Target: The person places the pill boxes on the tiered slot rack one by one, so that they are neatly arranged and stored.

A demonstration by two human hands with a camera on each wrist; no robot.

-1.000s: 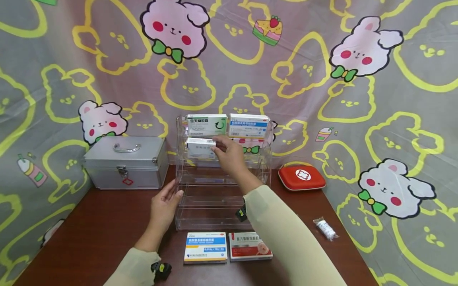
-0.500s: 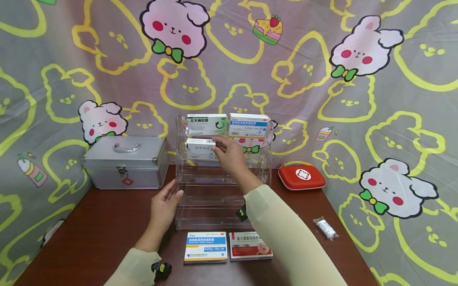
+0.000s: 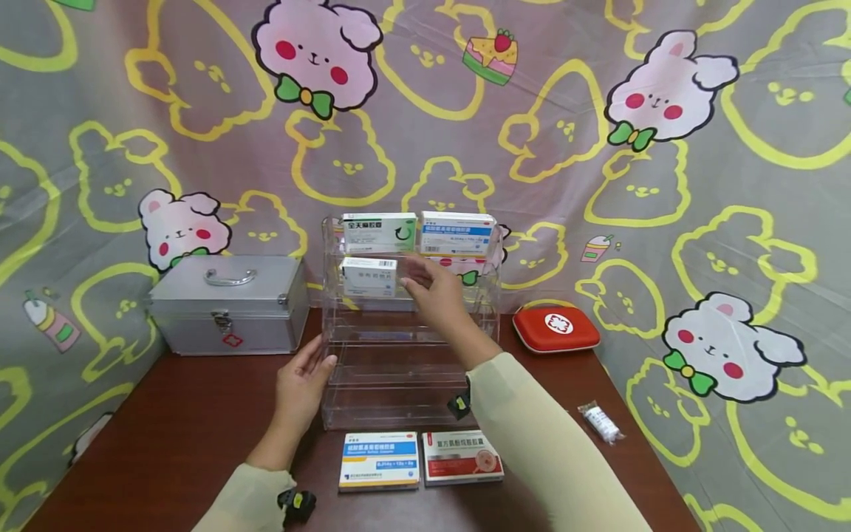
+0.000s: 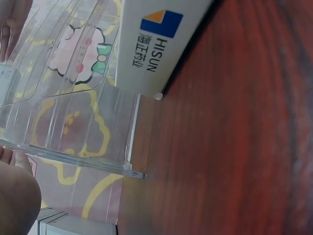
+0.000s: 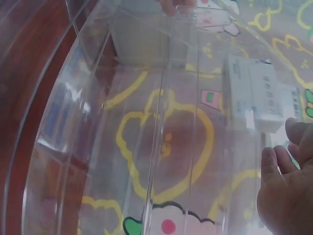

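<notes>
A small white medicine box (image 3: 369, 278) stands on the left of the second tier of a clear acrylic tiered rack (image 3: 405, 375). Just right of it is my right hand (image 3: 440, 297), fingers extended and holding nothing. The right wrist view shows a gap between these fingertips and the box (image 5: 249, 93). At the rack's left side, my left hand (image 3: 302, 384) touches the edge with relaxed fingers. Above, the top tier bears a green-and-white medicine box (image 3: 379, 233) and a blue-and-white medicine box (image 3: 456, 233).
On the table before the rack lie another blue-and-white box (image 3: 379, 462) and a red-and-white box (image 3: 463, 457). A silver case (image 3: 229, 307) stands left. To the right are a red zip pouch (image 3: 557, 329) and a small wrapped white roll (image 3: 601, 423).
My right hand has let go of the small white box and drawn slightly right. The box stays on the second tier. My left hand has kept its place at the rack's side.
</notes>
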